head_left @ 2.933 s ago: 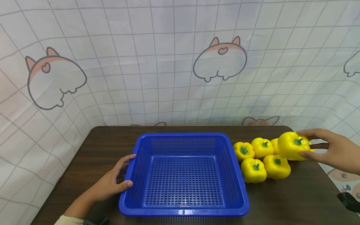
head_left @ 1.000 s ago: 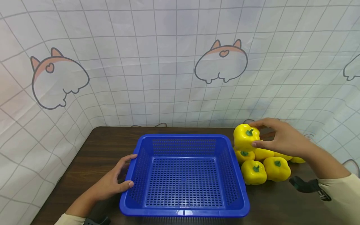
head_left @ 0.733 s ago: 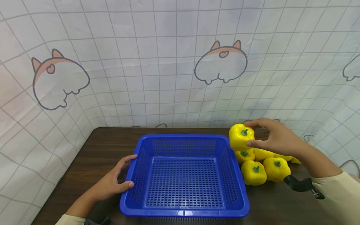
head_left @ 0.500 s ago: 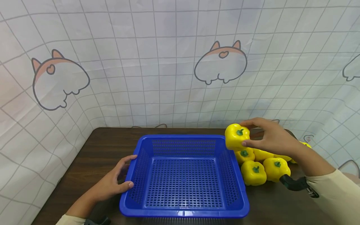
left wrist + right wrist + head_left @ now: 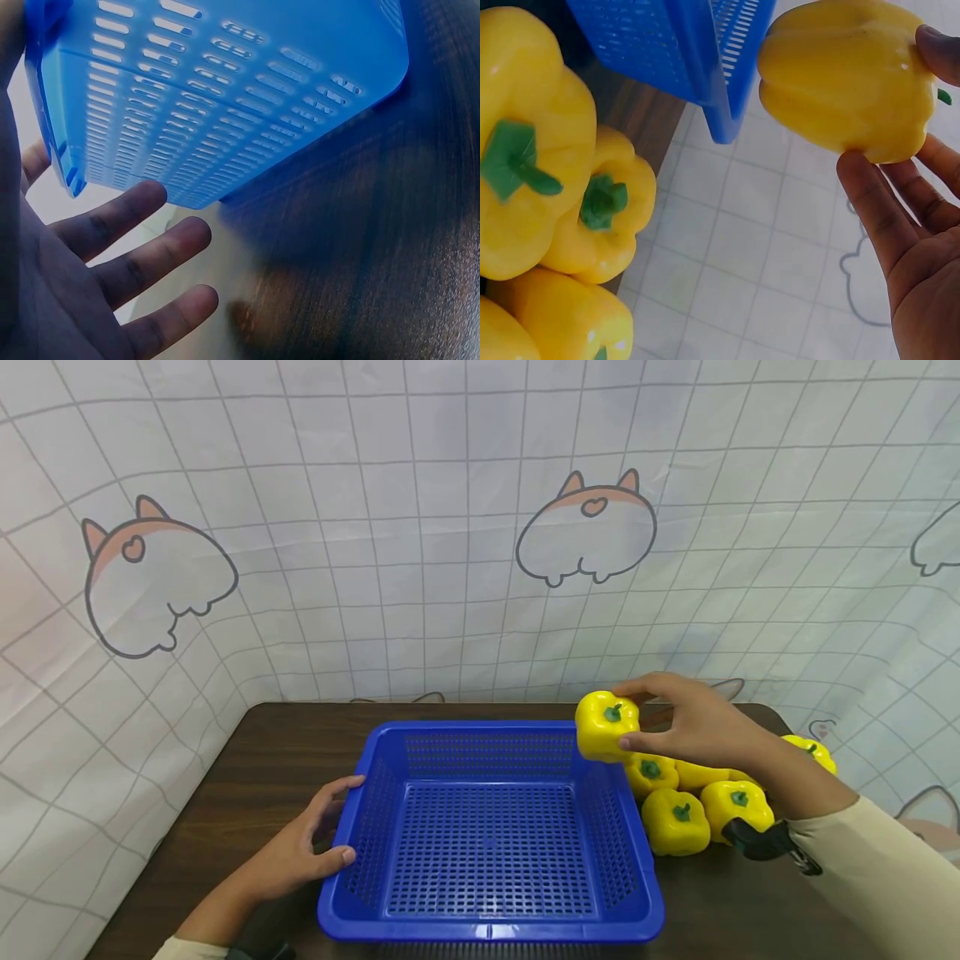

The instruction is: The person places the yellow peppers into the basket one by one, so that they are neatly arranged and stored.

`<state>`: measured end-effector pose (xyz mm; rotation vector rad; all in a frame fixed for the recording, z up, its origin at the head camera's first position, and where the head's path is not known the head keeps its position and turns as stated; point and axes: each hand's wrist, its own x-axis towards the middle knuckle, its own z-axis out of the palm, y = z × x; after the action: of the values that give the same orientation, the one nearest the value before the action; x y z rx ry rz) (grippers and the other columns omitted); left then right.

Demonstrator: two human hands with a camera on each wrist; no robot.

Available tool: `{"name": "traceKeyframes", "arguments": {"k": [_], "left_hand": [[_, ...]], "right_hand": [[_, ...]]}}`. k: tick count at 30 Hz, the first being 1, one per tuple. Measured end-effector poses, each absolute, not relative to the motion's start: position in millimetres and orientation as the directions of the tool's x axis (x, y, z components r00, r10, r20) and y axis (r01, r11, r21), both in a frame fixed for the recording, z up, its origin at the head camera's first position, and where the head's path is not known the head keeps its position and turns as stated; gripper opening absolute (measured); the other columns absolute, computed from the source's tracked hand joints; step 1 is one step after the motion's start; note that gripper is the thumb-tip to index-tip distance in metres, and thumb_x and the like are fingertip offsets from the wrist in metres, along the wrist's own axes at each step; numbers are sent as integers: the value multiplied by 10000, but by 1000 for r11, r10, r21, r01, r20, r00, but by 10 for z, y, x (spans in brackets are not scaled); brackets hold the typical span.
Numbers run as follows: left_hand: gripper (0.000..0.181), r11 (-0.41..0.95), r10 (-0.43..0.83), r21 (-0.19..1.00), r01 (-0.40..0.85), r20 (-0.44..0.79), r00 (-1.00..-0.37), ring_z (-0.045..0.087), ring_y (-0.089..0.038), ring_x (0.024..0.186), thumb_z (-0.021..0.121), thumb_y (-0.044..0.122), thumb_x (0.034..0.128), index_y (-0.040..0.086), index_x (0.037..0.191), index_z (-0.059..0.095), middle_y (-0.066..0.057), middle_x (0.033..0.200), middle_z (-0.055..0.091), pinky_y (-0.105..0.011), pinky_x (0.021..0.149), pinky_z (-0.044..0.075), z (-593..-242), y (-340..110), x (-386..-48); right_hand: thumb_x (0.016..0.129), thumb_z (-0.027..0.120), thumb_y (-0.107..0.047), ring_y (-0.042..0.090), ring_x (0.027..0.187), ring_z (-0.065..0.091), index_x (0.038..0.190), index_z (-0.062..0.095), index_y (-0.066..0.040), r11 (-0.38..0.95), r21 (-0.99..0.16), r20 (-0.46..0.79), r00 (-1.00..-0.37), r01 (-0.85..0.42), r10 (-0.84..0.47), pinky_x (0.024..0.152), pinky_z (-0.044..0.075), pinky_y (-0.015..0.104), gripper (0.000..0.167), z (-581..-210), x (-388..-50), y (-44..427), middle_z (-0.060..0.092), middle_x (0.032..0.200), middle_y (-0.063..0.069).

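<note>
My right hand (image 5: 693,722) holds a yellow bell pepper (image 5: 600,727) with a green stem above the far right corner of a blue plastic basket (image 5: 491,931). In the right wrist view, thumb and fingertips grip the pepper (image 5: 844,75) near its stem end. My left hand (image 5: 296,847) rests at the basket's left rim, with thumb and index fingertip touching it. The left wrist view shows its other fingers (image 5: 154,262) spread and fairly straight, apart from the perforated basket wall (image 5: 225,97). Inside the basket, the slotted floor is bare.
Several yellow bell peppers (image 5: 675,822) stand close together right of the basket, some partly hidden behind my right forearm. Another pepper (image 5: 813,752) shows beyond that forearm. The dark wooden table (image 5: 247,760) ends at a white gridded cloth (image 5: 420,568) with cartoon drawings.
My right hand has carried the held pepper leftward from the far right of the group to over the basket's far right corner. The left hand and basket stay in place.
</note>
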<state>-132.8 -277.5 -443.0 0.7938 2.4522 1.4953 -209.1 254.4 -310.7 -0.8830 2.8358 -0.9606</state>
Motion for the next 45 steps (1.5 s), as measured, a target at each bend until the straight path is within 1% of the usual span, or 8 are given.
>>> {"name": "traceKeyframes", "arguments": {"k": [9, 16, 21, 29, 31, 36, 39, 45], "left_hand": [[824, 350, 519, 869, 349, 131, -845, 518, -472, 1237, 674, 113, 911, 201, 1595, 223, -328, 1407, 458, -352, 895, 544, -4435, -2771, -1323], [825, 344, 527, 871, 351, 131, -840, 522, -464, 1230, 670, 113, 915, 197, 1598, 214, -325, 1399, 463, -357, 890, 551, -4442, -2773, -1329], [826, 341, 525, 875, 343, 126, -842, 527, -462, 1224, 672, 117, 915, 199, 1597, 214, -327, 1401, 458, -359, 884, 554, -4447, -2772, -1331], [822, 336, 522, 876, 346, 132, -843, 526, -471, 1222, 670, 112, 915, 189, 1595, 215, -335, 1401, 455, -352, 885, 553, -4440, -2765, -1324], [821, 333, 523, 877, 346, 134, -842, 531, -467, 1220, 670, 108, 915, 185, 1594, 216, -335, 1400, 455, -350, 886, 554, -4444, -2768, -1324], [823, 325, 528, 878, 353, 141, -838, 562, -391, 1222, 669, 95, 914, 174, 1595, 214, -330, 1399, 461, -342, 895, 550, -4447, -2774, -1331], [824, 323, 529, 879, 351, 140, -837, 569, -351, 1225, 669, 92, 916, 172, 1596, 211, -330, 1400, 462, -339, 900, 547, -4448, -2775, -1331], [830, 312, 534, 885, 345, 137, -834, 576, -347, 1214, 666, 86, 919, 168, 1601, 201, -336, 1397, 460, -344, 893, 552, -4447, -2772, -1335]], "right_hand": [[885, 820, -369, 300, 1108, 673, 1419, 563, -85, 653, -561, 147, -837, -509, -526, 895, 575, 453, 657, -3129, -2123, 2439, 589, 1331, 105], [861, 834, -405, 303, 1225, 576, 1402, 590, -101, 665, -538, 153, -836, -518, -527, 951, 534, 513, 666, -3144, -2173, 2320, 609, 1331, 68], [860, 835, -406, 298, 1221, 576, 1400, 595, -103, 660, -537, 151, -829, -526, -538, 959, 524, 524, 664, -3150, -2211, 2234, 617, 1319, 60], [856, 853, -324, 309, 1200, 600, 1395, 591, -83, 614, -597, 133, -819, -516, -559, 889, 579, 409, 646, -3175, -2248, 2102, 600, 1326, 83], [855, 855, -314, 310, 1209, 592, 1394, 590, -74, 603, -605, 134, -813, -520, -567, 891, 578, 389, 647, -3190, -2262, 2071, 597, 1328, 87], [844, 866, -274, 285, 1201, 594, 1387, 593, -56, 568, -627, 143, -795, -533, -589, 880, 578, 335, 646, -3207, -2300, 1979, 593, 1325, 86], [837, 872, -276, 261, 1185, 597, 1379, 603, -66, 565, -622, 149, -791, -542, -594, 871, 578, 321, 641, -3211, -2309, 1927, 603, 1316, 66], [830, 876, -272, 246, 1160, 606, 1371, 611, -65, 560, -611, 160, -780, -560, -605, 874, 579, 334, 637, -3207, -2325, 1819, 621, 1295, 52]]}}
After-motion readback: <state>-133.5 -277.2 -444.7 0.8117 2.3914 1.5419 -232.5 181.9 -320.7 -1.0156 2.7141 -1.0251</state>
